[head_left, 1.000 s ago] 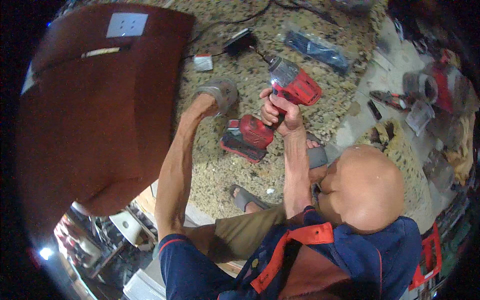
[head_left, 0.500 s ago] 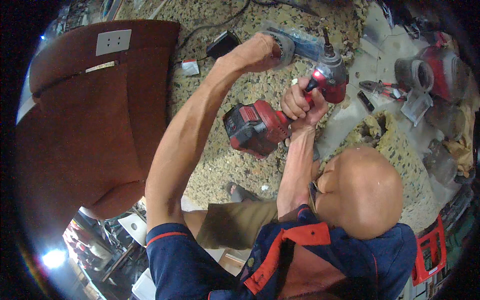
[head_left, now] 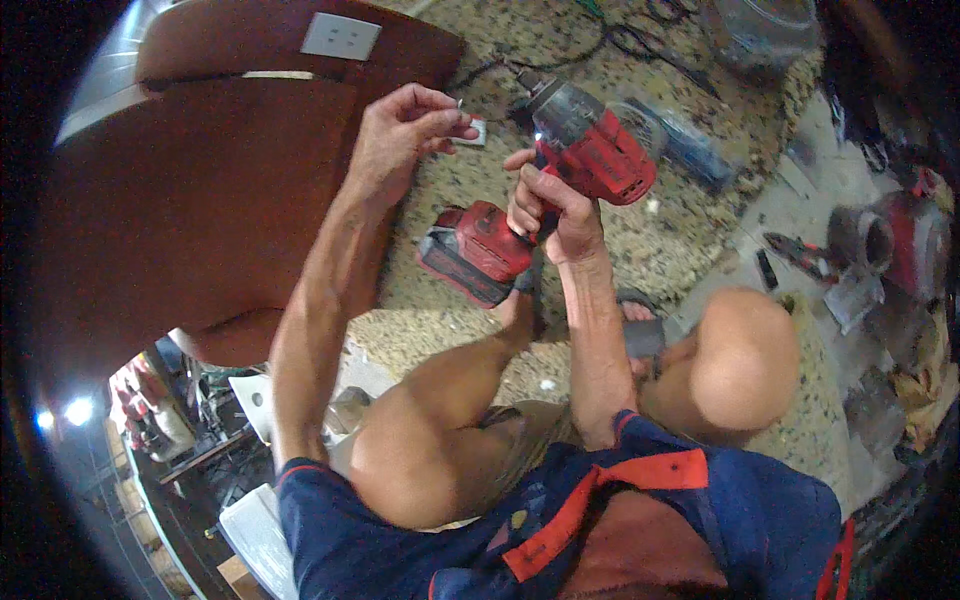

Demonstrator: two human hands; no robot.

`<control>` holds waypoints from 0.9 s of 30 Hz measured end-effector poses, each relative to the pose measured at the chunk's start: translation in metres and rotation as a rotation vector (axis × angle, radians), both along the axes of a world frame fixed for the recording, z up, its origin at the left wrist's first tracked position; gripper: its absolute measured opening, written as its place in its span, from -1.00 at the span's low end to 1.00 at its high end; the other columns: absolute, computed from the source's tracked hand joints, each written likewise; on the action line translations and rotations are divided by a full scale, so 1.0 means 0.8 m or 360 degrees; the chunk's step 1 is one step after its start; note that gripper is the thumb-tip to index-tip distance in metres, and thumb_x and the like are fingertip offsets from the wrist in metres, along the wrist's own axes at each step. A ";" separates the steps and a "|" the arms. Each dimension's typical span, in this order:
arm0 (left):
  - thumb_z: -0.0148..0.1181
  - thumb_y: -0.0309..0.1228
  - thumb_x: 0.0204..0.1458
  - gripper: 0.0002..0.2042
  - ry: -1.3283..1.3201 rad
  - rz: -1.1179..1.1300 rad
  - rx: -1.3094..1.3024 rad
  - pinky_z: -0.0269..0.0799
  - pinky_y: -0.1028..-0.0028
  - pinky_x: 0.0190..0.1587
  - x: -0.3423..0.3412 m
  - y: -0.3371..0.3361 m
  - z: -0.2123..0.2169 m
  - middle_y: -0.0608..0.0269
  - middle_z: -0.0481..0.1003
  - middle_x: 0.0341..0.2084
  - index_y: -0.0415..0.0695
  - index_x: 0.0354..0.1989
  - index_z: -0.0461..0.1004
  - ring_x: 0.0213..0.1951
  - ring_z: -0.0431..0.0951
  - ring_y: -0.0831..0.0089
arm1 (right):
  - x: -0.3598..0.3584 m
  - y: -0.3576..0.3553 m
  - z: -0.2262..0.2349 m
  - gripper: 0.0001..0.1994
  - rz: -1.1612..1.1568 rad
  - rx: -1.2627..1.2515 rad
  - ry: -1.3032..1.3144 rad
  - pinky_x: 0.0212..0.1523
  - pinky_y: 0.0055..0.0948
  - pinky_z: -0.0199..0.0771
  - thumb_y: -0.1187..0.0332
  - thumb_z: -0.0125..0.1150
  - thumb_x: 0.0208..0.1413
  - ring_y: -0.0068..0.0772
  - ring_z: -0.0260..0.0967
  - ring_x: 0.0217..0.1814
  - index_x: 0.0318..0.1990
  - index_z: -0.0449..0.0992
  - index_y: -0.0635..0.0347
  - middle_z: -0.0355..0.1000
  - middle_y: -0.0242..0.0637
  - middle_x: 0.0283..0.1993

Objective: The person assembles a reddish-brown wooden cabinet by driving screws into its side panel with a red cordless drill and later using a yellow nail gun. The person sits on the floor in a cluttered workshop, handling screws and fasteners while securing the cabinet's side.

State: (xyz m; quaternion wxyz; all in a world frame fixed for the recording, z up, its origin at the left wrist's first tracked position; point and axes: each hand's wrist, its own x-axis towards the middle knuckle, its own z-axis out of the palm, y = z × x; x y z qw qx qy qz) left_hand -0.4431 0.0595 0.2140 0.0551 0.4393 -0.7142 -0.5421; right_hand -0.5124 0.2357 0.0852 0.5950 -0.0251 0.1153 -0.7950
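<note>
At the centre of the view, the right hand (head_left: 548,205) is wrapped tight around the grip of a red cordless driver (head_left: 560,175), fingers closed on the handle between the blocky red-and-black battery pack (head_left: 478,252) below and the rounded motor housing above. The dark metal chuck (head_left: 528,85) points up and to the left. Just beside it, the left hand (head_left: 400,130) is raised with thumb and fingertips pressed together, pinching a small pale screw (head_left: 459,103); the screw is too small to make out in detail and lies near the chuck, not touching it. Both bare forearms rise from short dark-blue sleeves with an orange strap (head_left: 600,490) across the chest. Left of the hands stands a smooth reddish-brown wooden panel (head_left: 200,200) with rounded edges, carrying a white rectangular switch plate (head_left: 341,36). Beneath lies a speckled granite-like floor (head_left: 690,215), strewn with black cables (head_left: 620,40), pliers (head_left: 795,250) and a clear plastic bag (head_left: 690,150).
</note>
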 end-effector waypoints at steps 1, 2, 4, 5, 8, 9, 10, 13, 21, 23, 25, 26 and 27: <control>0.26 -0.48 0.12 -0.80 0.0150 0.0138 0.0066 0.57 0.45 -0.23 0.011 -0.010 -0.004 0.07 0.60 -0.27 -0.29 -0.15 0.46 -0.18 0.66 0.29 | 0.002 -0.014 0.004 -0.79 0.0076 0.0012 -0.0066 -0.58 -0.53 0.15 0.32 0.14 0.24 -0.63 0.09 -0.66 -0.07 0.46 0.24 0.12 -0.51 -0.62; 0.27 -0.47 0.13 -0.77 0.0265 0.0292 0.0158 0.61 0.39 -0.15 0.020 -0.020 -0.011 0.03 0.59 -0.21 -0.30 -0.11 0.43 -0.12 0.65 0.22 | 0.006 -0.028 0.006 -0.79 0.0141 0.0024 -0.0054 -0.58 -0.53 0.15 0.31 0.15 0.24 -0.64 0.09 -0.66 -0.07 0.46 0.23 0.12 -0.52 -0.62; 0.27 -0.48 0.12 -0.75 0.0558 0.0515 0.0394 0.63 0.31 -0.08 0.027 -0.052 -0.030 0.01 0.58 -0.19 -0.31 -0.08 0.42 -0.06 0.62 0.13 | 0.013 -0.055 -0.001 -0.77 0.0262 0.0145 -0.0023 -0.59 -0.54 0.13 0.29 0.17 0.23 -0.65 0.08 -0.67 -0.07 0.46 0.23 0.12 -0.53 -0.63; 0.28 -0.49 0.11 -0.73 0.0679 0.0669 0.0507 0.63 0.27 -0.04 0.029 -0.068 -0.043 0.00 0.57 -0.17 -0.31 -0.07 0.42 -0.04 0.61 0.09 | 0.018 -0.068 -0.007 -0.77 0.0274 0.0162 0.0014 -0.60 -0.55 0.13 0.28 0.20 0.21 -0.68 0.06 -0.67 -0.07 0.46 0.21 0.12 -0.56 -0.62; 0.30 -0.51 0.08 -0.75 0.1087 0.0756 0.0692 0.64 0.24 0.00 0.038 -0.104 -0.094 0.00 0.57 -0.19 -0.29 -0.10 0.44 -0.02 0.59 0.01 | 0.039 -0.103 -0.033 -0.77 0.0291 0.0235 0.0090 -0.60 -0.55 0.14 0.28 0.23 0.19 -0.67 0.06 -0.67 -0.10 0.47 0.20 0.12 -0.56 -0.62; 0.30 -0.53 0.08 -0.79 0.1110 0.0789 0.0730 0.65 0.28 -0.03 0.045 -0.114 -0.110 0.02 0.58 -0.22 -0.26 -0.15 0.45 -0.06 0.61 0.06 | 0.046 -0.113 -0.043 -0.78 0.0324 0.0222 0.0029 -0.61 -0.55 0.15 0.27 0.24 0.18 -0.67 0.08 -0.67 -0.12 0.48 0.20 0.15 -0.55 -0.62; 0.30 -0.53 0.08 -0.81 0.1105 0.0825 0.0726 0.66 0.29 -0.05 0.056 -0.122 -0.126 0.03 0.58 -0.22 -0.26 -0.17 0.45 -0.08 0.62 0.09 | 0.056 -0.121 -0.054 -0.78 0.0363 0.0239 -0.0017 -0.61 -0.55 0.15 0.28 0.24 0.18 -0.67 0.08 -0.67 -0.12 0.49 0.20 0.15 -0.55 -0.62; 0.30 -0.54 0.10 -0.89 0.0986 0.1053 0.0690 0.66 0.39 -0.16 0.085 -0.144 -0.179 0.06 0.60 -0.26 -0.27 -0.26 0.49 -0.23 0.65 0.23 | 0.082 -0.139 -0.085 -0.79 0.0433 0.0328 -0.0112 -0.61 -0.55 0.16 0.28 0.24 0.18 -0.67 0.08 -0.67 -0.13 0.49 0.19 0.17 -0.55 -0.61; 0.28 -0.46 0.13 -0.85 0.0652 0.0888 0.0878 0.46 0.58 -0.38 0.130 -0.208 -0.264 0.11 0.59 -0.26 -0.25 -0.19 0.53 -0.26 0.60 0.42 | 0.130 -0.177 -0.145 -0.80 0.0482 0.0453 -0.0391 -0.58 -0.57 0.17 0.30 0.23 0.20 -0.69 0.10 -0.64 -0.13 0.49 0.21 0.17 -0.55 -0.60; 0.28 -0.46 0.13 -0.85 0.0628 0.0910 0.0847 0.43 0.58 -0.39 0.125 -0.217 -0.280 0.12 0.59 -0.27 -0.25 -0.18 0.53 -0.25 0.59 0.42 | 0.131 -0.186 -0.155 -0.81 0.0440 0.0470 -0.0426 -0.58 -0.57 0.17 0.30 0.24 0.20 -0.69 0.10 -0.64 -0.14 0.49 0.21 0.18 -0.55 -0.60; 0.29 -0.46 0.12 -0.84 0.0579 0.0864 0.0809 0.41 0.57 -0.38 0.118 -0.225 -0.291 0.13 0.59 -0.27 -0.25 -0.19 0.53 -0.25 0.59 0.43 | 0.128 -0.193 -0.164 -0.81 0.0412 0.0492 -0.0439 -0.58 -0.57 0.17 0.30 0.24 0.19 -0.69 0.11 -0.63 -0.14 0.49 0.20 0.18 -0.56 -0.60; 0.30 -0.47 0.11 -0.84 0.0582 0.0822 0.0846 0.43 0.55 -0.36 0.115 -0.228 -0.295 0.12 0.59 -0.26 -0.25 -0.18 0.52 -0.24 0.58 0.41 | 0.127 -0.196 -0.167 -0.81 0.0410 0.0532 -0.0441 -0.57 -0.57 0.17 0.30 0.25 0.19 -0.69 0.11 -0.64 -0.14 0.49 0.19 0.19 -0.56 -0.60; 0.31 -0.48 0.10 -0.83 0.0566 0.0779 0.0904 0.45 0.54 -0.34 0.112 -0.232 -0.297 0.12 0.59 -0.25 -0.25 -0.17 0.52 -0.23 0.58 0.39 | 0.125 -0.198 -0.169 -0.81 0.0421 0.0567 -0.0439 -0.57 -0.57 0.17 0.31 0.26 0.18 -0.69 0.12 -0.64 -0.14 0.49 0.18 0.20 -0.56 -0.60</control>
